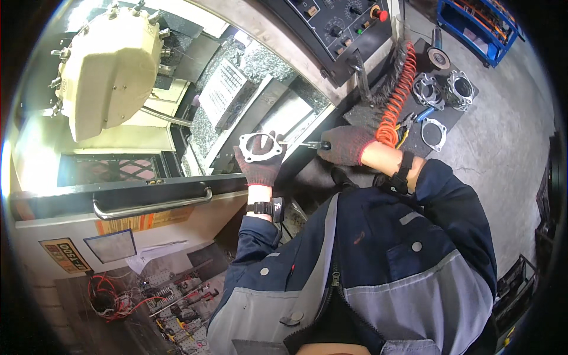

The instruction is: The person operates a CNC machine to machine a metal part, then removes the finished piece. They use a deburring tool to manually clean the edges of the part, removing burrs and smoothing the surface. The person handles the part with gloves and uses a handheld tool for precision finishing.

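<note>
Jacket [378, 228] foremost; metal ring [263, 157] lying over fingers [255, 143] of left hand [260, 170]

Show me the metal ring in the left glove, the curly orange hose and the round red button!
Metal ring [260, 158]: head view, on the lower part of its band.
Curly orange hose [397, 92]: head view, on its middle coils.
Red button [382, 16]: head view, on its cap.

2 gloved hands seen: 1 metal ring [260, 158] held in L hand [260, 170], 1 tool [312, 144] in R hand [346, 145]; far R, 2 ring stacks [452, 94], 1 loose ring [436, 147], 1 blue cart [467, 36] counted.
</note>
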A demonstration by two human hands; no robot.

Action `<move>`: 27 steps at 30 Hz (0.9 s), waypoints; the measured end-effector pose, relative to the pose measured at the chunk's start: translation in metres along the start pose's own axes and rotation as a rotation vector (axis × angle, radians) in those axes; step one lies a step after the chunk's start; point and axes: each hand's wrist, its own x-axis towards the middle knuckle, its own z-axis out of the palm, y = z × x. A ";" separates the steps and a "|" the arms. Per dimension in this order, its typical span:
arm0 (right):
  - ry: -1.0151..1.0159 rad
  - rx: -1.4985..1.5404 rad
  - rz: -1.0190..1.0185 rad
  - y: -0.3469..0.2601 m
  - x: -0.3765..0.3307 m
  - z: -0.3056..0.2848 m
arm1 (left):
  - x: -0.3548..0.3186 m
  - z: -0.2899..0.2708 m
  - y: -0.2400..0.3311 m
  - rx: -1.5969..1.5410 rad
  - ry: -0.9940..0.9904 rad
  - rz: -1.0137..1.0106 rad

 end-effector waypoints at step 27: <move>-0.104 0.007 -0.064 -0.019 -0.005 0.011 | -0.009 -0.013 0.004 -0.077 0.072 0.095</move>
